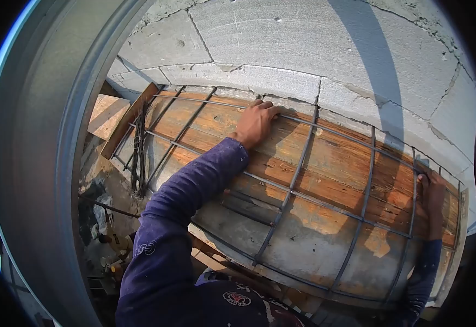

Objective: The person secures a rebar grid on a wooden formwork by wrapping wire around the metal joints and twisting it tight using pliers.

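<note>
A grid of steel reinforcing bars [336, 210] lies over a wooden formwork board [336, 155] with grey cement stains. My left hand [256, 122] reaches to the long bar nearest the wall, its fingers curled over it. Far to the right, my right hand [433, 191] is closed at the same long bar, close to where a cross bar meets it; its fingertips are partly in shadow. A bundle of thin tie wire [138, 150] hangs over the bars at the left end.
A white block wall [287, 41] with cracked joints runs along the far side. A large metal post [47, 163] stands close on the left. Wooden edge boards [129, 120] close the formwork's left end. Cluttered ground [104, 210] shows far below.
</note>
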Tool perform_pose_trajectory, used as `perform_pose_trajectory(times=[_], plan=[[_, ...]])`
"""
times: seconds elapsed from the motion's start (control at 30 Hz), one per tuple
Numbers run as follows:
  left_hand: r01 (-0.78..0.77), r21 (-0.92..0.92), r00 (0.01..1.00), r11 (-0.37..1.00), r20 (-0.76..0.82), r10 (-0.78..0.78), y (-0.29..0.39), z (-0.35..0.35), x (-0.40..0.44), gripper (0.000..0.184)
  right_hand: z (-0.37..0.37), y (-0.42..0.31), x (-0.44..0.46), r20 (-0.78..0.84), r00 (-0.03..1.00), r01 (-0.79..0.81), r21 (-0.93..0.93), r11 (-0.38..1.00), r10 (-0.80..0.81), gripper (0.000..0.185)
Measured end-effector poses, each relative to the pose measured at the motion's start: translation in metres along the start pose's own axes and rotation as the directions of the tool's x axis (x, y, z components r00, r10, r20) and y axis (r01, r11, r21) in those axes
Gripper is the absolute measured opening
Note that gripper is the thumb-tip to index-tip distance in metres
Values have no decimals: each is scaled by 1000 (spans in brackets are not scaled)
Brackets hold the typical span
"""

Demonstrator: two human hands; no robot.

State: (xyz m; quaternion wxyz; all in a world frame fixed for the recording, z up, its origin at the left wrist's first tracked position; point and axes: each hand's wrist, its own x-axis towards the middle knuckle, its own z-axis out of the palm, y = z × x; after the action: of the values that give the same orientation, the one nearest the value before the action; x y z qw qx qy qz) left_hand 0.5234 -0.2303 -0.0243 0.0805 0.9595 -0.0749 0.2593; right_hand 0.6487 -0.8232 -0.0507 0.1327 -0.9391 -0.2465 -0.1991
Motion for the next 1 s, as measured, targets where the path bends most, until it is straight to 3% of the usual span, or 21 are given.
perform_pose_trajectory(times=[0.2,0.4,0.6,0.67,1.0], plan=[[-9,-5,1000,1000,5,9,1,-1,-4,25,-8,-26,3,-95,995,34,16,999,-33,25],[29,-26,1000,999,10,-28,3,2,-5,27,-18,-37,2,-21,1000,-4,-13,1000,4,27],[-12,8,1000,1000,-23,12,0,3,-5,26,-19,-41,3,-82,994,66,-50,997,-70,24],[-14,24,999,1000,-28,15,0,3,-5,26,-22,-41,3,2,1000,13,-11,1000,-13,23],[6,10,1000,1000,-14,-6,2,2,-4,27,-31,-59,4,-7,1000,-19,-5,1000,19,22]])
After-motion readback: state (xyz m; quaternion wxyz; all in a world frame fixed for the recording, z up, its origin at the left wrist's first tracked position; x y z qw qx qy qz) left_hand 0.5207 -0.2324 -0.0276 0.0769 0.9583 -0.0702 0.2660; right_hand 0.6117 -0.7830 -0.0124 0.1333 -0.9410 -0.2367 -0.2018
